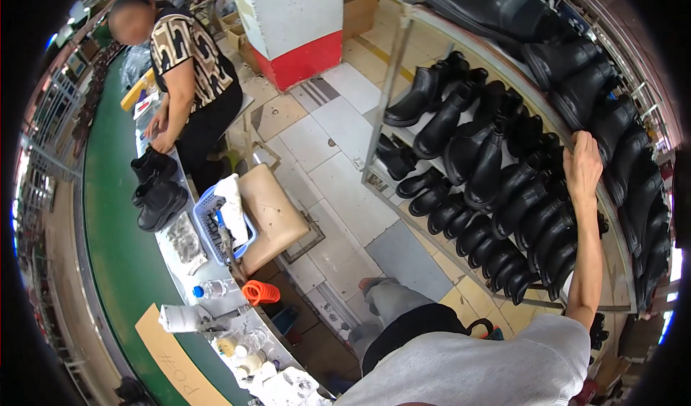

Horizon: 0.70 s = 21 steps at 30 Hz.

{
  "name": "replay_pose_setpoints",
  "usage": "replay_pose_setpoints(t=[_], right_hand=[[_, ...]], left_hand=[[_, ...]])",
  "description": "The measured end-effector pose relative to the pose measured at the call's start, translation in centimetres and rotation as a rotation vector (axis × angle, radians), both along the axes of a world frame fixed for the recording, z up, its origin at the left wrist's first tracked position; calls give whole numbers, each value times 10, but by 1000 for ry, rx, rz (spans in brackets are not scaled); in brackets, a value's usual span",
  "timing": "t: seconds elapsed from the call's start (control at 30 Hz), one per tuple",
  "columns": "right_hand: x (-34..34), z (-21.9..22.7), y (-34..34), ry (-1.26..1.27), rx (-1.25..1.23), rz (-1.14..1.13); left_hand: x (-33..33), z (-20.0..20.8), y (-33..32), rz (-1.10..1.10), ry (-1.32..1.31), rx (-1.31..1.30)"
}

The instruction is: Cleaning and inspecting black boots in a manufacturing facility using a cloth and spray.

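Observation:
My right hand (583, 165) reaches up and to the right onto a metal rack (392, 75) filled with black boots (497, 161). Its fingers curl over the rack's upper shelf rail, right beside the boots of the top tier (576, 82). My grey sleeve (497, 366) fills the lower edge. My left hand is out of the picture.
On the left, a green conveyor belt (119, 240) carries black boots (155, 190), with a co-worker's hand (160, 143) on them. By the belt are a tan stool (270, 215), a blue basket (209, 226), an orange coiled hose (260, 291) and a water bottle (212, 289). A white and red pillar (295, 24) stands behind.

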State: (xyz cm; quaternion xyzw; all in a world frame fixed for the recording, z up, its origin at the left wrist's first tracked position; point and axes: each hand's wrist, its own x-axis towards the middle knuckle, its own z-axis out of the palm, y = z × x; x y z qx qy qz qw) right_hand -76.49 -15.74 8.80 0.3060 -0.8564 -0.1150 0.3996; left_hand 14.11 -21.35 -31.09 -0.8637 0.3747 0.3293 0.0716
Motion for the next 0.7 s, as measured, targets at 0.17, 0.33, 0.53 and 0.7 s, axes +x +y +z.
replay_pose_setpoints(t=[0.17,0.33,0.53,0.7], right_hand=[[14,2,-10,9,8,57],[14,0,-23,51,38,113],[-21,9,-21,163,45,185],[-55,11,-54,261,154,96]], left_hand=[[3,0,-16,-37,51,-24],[21,18,35,18,82,-37],[52,-1,81,97,-164,63],[50,56,97,-69,-190,-325]])
